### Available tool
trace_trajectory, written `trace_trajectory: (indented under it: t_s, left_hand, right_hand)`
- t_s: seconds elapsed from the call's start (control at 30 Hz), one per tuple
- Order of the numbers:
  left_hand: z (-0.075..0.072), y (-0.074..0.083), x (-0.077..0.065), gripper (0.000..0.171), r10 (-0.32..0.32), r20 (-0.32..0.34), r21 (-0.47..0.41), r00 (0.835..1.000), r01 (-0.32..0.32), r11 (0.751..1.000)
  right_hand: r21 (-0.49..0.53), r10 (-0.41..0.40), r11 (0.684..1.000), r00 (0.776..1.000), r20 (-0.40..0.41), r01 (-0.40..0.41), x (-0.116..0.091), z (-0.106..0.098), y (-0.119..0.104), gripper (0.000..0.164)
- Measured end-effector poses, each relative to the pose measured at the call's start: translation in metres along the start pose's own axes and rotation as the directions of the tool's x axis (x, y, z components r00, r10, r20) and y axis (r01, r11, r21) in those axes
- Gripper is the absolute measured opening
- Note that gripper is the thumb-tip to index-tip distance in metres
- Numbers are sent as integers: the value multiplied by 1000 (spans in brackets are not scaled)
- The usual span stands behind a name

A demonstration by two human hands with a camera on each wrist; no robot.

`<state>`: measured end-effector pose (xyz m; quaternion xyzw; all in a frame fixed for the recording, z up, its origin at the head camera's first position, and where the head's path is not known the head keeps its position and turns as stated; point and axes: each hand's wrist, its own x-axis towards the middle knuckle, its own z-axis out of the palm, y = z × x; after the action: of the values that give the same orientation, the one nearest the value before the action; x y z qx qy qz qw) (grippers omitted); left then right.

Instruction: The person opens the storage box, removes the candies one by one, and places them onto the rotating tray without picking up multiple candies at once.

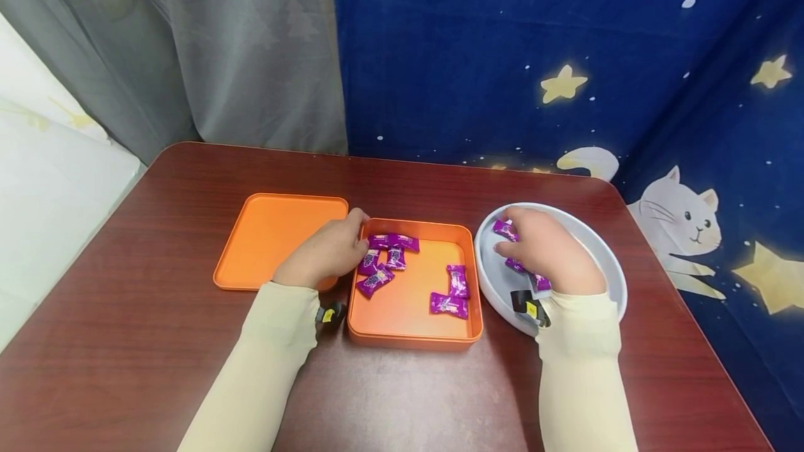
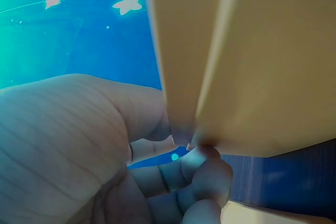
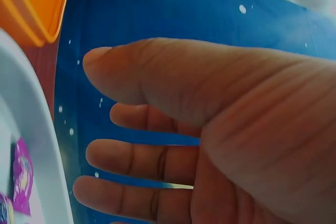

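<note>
From the head view, here's your left hand (image 1: 329,253), pinching the left wall of the orange box (image 1: 411,305), a square tub with rounded corners and smooth, plastic-looking sides. Inside, purple wrapped candies (image 1: 449,305) lie in two groups, five far left and two near right, wrappers crinkled and glossy. Over to your right hand (image 1: 553,246), above the round grey plate (image 1: 502,291), thumb and index apart, more candies just beneath. Your palm covers part of that pile, so its count is hard to tell. A flat orange lid (image 1: 283,236) lies left on the reddish wood-grain table (image 1: 402,396), one corner behind your left hand.

Into the left wrist view, and here's the grip from close by: thumb on one side of the box edge, fingers curled at its lower corner. The wall fills the upper right, dull tan here, smooth and ridged, and its contents are out of sight. A pale strip at the bottom is hard to identify.

Now the right wrist view, showing what the head view hides: your lower fingers, straight and spread, thumb apart above them. The plate's curved rim and a shiny purple wrapper are cut off at left, the box corner above.
</note>
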<state>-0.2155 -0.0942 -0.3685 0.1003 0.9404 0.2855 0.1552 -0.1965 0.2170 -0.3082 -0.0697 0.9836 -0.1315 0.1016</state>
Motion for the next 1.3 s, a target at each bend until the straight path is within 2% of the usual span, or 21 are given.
trace_trajectory:
  t_s: [0.17, 0.33, 0.4, 0.8, 1.1, 1.3]
  left_hand:
    - [0, -1, -1, 44, -1, -5, 3, 1000, 1, 1000]
    - [0, -1, -1, 45, 7, -8, 3, 1000, -7, 1000]
    - [1, 0, -1, 44, 11, -11, 6, 1000, -11, 1000]
    - [0, 0, 0, 45, 20, -12, 15, 1000, -20, 1000]
    - [0, 0, 0, 45, 22, -16, 9, 1000, -22, 1000]
    - [0, -1, 0, 46, 11, -12, 10, 1000, -11, 1000]
  right_hand:
    - [-11, -59, 998, 998, 1, 59, 6, 6, -17, 52]
    - [-48, -207, 977, 978, -18, 206, 13, 12, -38, 48]
    - [-56, -241, 969, 970, -10, 240, 15, 16, -45, 48]
    - [-102, -270, 955, 959, 91, 278, 24, 39, -77, 54]
    - [-88, -277, 954, 954, 117, 288, 30, 51, -77, 47]
    - [-88, -242, 962, 958, 153, 257, 33, 57, -77, 50]
